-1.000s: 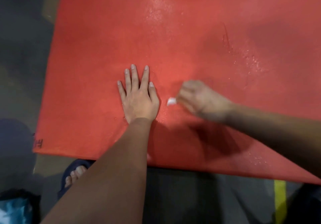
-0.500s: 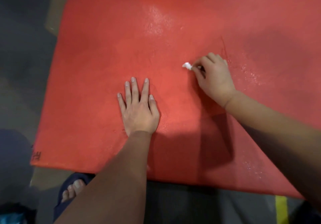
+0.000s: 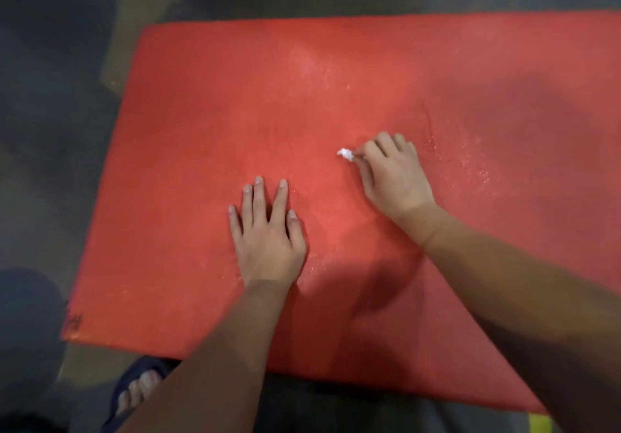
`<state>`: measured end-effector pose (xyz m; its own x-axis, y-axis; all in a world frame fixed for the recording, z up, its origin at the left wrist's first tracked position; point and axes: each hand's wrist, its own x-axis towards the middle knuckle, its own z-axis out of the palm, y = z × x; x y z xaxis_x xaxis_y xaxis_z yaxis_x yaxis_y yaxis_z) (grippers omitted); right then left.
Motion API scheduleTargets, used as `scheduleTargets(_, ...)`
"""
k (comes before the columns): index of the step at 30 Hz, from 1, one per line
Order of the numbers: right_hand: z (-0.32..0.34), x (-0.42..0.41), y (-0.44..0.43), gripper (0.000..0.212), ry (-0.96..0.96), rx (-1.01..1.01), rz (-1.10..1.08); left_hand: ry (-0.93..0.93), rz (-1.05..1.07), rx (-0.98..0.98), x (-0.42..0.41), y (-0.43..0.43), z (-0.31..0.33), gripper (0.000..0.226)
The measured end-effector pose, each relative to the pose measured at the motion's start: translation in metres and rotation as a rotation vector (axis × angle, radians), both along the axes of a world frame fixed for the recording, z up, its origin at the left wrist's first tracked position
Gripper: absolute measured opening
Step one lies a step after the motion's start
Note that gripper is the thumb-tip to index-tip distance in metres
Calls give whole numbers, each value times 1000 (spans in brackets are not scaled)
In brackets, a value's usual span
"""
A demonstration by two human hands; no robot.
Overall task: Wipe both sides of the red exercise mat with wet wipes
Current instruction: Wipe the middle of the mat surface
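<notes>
Left hand point(image 3: 267, 244) flat on mat point(image 3: 201, 113), fingers straight; wipe point(image 3: 345, 154) between fingers of right hand point(image 3: 395, 177); corner marking point(image 3: 74, 322) illegible.

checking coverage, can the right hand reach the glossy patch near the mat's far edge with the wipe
Probably yes. The right hand pinches the wet wipe on the red exercise mat just short of that patch, with only bare mat between them. The left hand lies flat nearer, out of the path.
</notes>
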<state>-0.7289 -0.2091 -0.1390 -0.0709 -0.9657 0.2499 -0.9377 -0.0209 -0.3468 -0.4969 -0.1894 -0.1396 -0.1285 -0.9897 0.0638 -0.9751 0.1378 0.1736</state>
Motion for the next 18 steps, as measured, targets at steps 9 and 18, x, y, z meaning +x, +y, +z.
scheduleTargets(9,4,1,-6,43,-38,31,-95,152,44,-61,-55,-103,19,53)
scheduleTargets(18,-5,-10,-12,14,-188,-60,-50,-21,-21,27,-68,-117,-8,67)
